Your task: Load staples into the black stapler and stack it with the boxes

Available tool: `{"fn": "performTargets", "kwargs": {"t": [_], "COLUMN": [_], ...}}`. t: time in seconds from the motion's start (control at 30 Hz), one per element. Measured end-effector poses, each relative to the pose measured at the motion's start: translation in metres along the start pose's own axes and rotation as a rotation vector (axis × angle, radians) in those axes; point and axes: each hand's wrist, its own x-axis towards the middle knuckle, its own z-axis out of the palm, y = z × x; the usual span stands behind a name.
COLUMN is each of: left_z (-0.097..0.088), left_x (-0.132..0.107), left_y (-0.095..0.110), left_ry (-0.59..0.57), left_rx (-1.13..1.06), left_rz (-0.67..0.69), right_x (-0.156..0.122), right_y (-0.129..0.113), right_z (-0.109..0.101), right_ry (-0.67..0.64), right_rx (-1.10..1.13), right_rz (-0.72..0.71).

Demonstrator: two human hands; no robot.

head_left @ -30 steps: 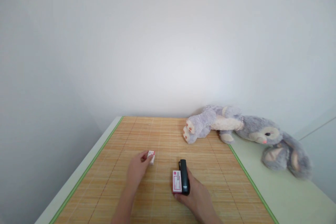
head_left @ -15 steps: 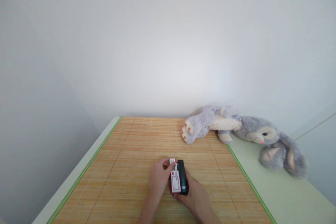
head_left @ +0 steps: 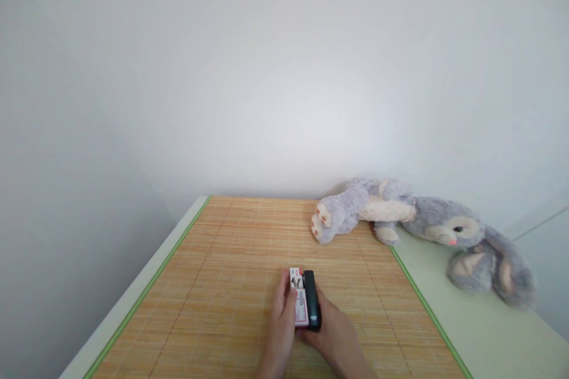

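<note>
A black stapler (head_left: 312, 308) lies on the bamboo mat (head_left: 213, 296), and a white and pink staple box (head_left: 301, 311) lies along its left side. A second small white and pink box (head_left: 296, 277) sits at the far end of the first one. My left hand (head_left: 281, 325) rests against the left side of the boxes, fingers straight and together, touching them. My right hand (head_left: 334, 336) holds the stapler from its near end, fingers curled under it.
A grey and cream plush rabbit (head_left: 427, 228) lies on its side at the back right, partly on the mat and partly on the pale green table (head_left: 480, 331). White walls close in behind and to the left.
My left hand carried the small box from the mat's middle to the right and set it down by the stapler and the other box. My right hand stayed on the stapler.
</note>
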Motion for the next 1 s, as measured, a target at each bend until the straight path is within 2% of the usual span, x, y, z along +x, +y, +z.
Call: {"fn": "performTargets", "kwargs": {"t": [0.07, 0.17, 0.33, 0.47, 0.63, 0.73, 0.83, 0.93, 1.0], "left_z": [0.012, 0.025, 0.053, 0.101, 0.169, 0.192, 0.188, 0.157, 0.132], "left_x": [-0.013, -0.024, -0.023, -0.022, -0.020, -0.018, -0.012, -0.001, 0.007], "left_y": [-0.006, -0.005, -0.005, -0.006, 0.006, 0.011, 0.008, 0.006, 0.009], "left_ry": [-0.036, -0.048, -0.166, -0.255, -0.340, -0.378, -0.394, -0.398, -0.408], "left_rx": [-0.036, 0.035, 0.140, 0.140, 0.114, 0.101, 0.102, 0.115, 0.164], "left_rz": [-0.003, 0.018, -0.036, -0.067, -0.092, -0.104, -0.065, 0.011, 0.129], "right_x": [0.001, 0.002, 0.000, -0.001, -0.001, -0.001, -0.001, -0.002, -0.002], "right_y": [-0.001, 0.004, 0.033, 0.069, 0.113, 0.126, 0.130, 0.132, 0.133], "right_z": [-0.001, -0.004, -0.025, -0.058, -0.103, -0.122, -0.131, -0.133, -0.133], "right_ry": [-0.006, -0.010, -0.010, -0.008, 0.025, 0.024, 0.017, 0.008, 0.002], "right_rx": [0.009, 0.051, 0.082, 0.092, 0.070, 0.020, -0.013, 0.008, 0.022], "right_rz": [-0.018, -0.060, -0.046, -0.042, -0.036, 0.000, 0.020, 0.024, 0.029]}}
